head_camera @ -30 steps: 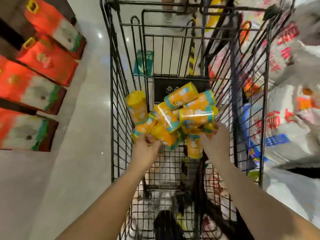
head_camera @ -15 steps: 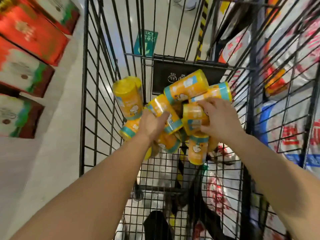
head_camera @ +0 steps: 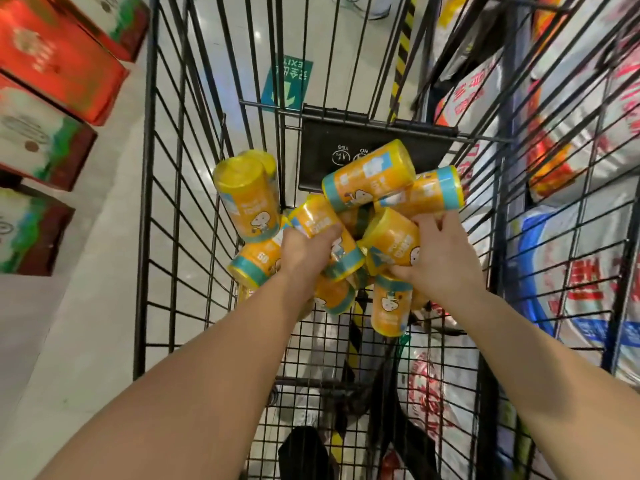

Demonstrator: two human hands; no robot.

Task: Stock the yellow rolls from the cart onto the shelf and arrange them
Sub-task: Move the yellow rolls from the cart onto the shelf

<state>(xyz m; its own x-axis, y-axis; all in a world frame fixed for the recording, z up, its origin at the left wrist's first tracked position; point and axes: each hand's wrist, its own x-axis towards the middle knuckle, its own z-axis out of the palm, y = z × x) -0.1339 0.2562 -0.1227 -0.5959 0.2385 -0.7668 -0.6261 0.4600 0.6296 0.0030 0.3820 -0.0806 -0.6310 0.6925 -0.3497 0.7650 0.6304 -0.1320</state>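
Note:
Several yellow rolls with teal bands lie heaped at the far end of the black wire cart [head_camera: 180, 237]. My left hand [head_camera: 304, 252] grips one tilted roll [head_camera: 322, 223] in the middle of the heap. My right hand [head_camera: 440, 258] grips another roll [head_camera: 391, 242] beside it. One roll [head_camera: 249, 199] stands against the cart's left wall. Two more rolls [head_camera: 367, 174] lie across the top of the heap, and another roll [head_camera: 389, 306] points down under my right wrist. No shelf for the rolls is in view.
Red, white and green boxes [head_camera: 59, 60] are stacked on the floor to the cart's left. Large printed sacks [head_camera: 571, 220] fill the space along the cart's right side. A green exit sign [head_camera: 287, 83] marks the pale floor beyond the cart.
Both hands have reached up from under the heap and closed round rolls in its middle. The camera has moved closer to the cart.

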